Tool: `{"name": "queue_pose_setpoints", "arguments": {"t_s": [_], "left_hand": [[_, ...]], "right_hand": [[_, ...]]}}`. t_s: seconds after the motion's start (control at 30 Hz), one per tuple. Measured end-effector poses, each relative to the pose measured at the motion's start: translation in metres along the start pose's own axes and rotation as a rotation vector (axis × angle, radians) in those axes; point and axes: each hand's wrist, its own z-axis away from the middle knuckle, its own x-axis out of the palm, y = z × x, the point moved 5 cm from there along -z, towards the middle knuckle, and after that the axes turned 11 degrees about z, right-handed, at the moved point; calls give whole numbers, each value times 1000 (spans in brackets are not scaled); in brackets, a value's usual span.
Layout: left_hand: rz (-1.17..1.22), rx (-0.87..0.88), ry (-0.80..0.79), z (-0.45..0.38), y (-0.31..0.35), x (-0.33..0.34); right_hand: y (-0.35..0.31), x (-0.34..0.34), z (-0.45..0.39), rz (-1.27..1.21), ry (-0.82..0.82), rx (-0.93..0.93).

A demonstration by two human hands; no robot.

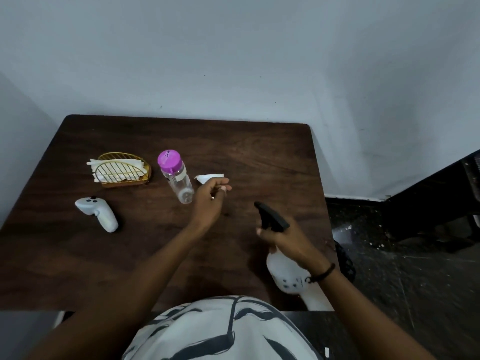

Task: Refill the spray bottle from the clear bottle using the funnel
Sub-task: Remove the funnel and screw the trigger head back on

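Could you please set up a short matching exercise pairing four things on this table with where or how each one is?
Things:
1. clear bottle
2. spray bottle
3. napkin holder
4. white controller

States:
A. gripped by the right hand
B. lying near the table's left edge
C. standing, pink lid on
D. gold wire, holding white napkins

Pairs: 1-C, 2-A, 3-D, 4-B

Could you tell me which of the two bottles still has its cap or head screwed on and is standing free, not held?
The clear bottle with the purple cap, standing unheld near the napkin holder. The white spray bottle is gripped at its black head by the right hand.
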Motion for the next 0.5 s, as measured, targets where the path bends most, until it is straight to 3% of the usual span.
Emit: {"name": "queue_pose_setpoints", "arguments": {"t_s": [0.27, 0.5], "left_hand": [[-34, 13, 5, 23, -6, -18], [-88, 30, 38, 33, -6, -19]], "right_hand": [[36, 28, 32, 80, -122, 172], [50, 31, 25, 455, -52, 249]]}}
